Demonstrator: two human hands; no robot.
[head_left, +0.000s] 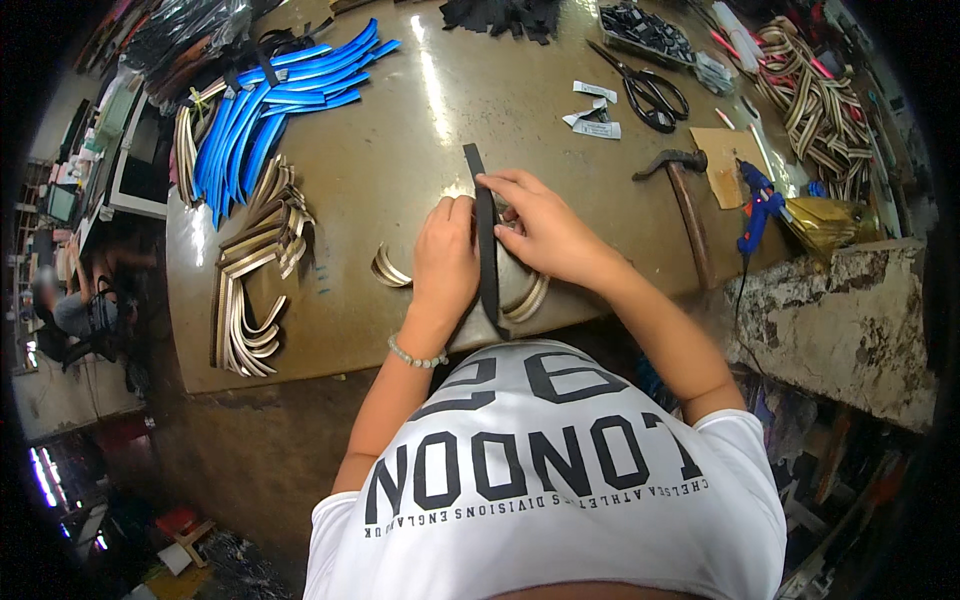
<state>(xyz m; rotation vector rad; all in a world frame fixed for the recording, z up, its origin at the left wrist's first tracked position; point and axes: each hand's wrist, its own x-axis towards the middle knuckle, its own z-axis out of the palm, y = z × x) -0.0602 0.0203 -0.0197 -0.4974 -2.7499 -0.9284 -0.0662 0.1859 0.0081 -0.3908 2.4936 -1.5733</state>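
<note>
A long black strap point(487, 245) lies lengthwise in front of me, its near end by the table edge at my shirt. My left hand point(447, 250) is closed along its left side, fingers curled against it. From the right, my right hand point(545, 230) pinches the strap's edge, with the index finger on its upper part and the thumb lower down. Partly hidden under my right forearm is a curved bundle of beige striped strips point(528, 300). Another short curved striped piece point(388, 268) rests left of my left wrist.
Striped strips point(262, 235) and blue strips point(250, 130) lie on the left. At right are a hammer point(688, 215), black scissors point(652, 98), paper labels point(595, 115), cardboard point(718, 165) and a blue glue gun point(760, 208). Black pieces fill a tray point(645, 42) far right.
</note>
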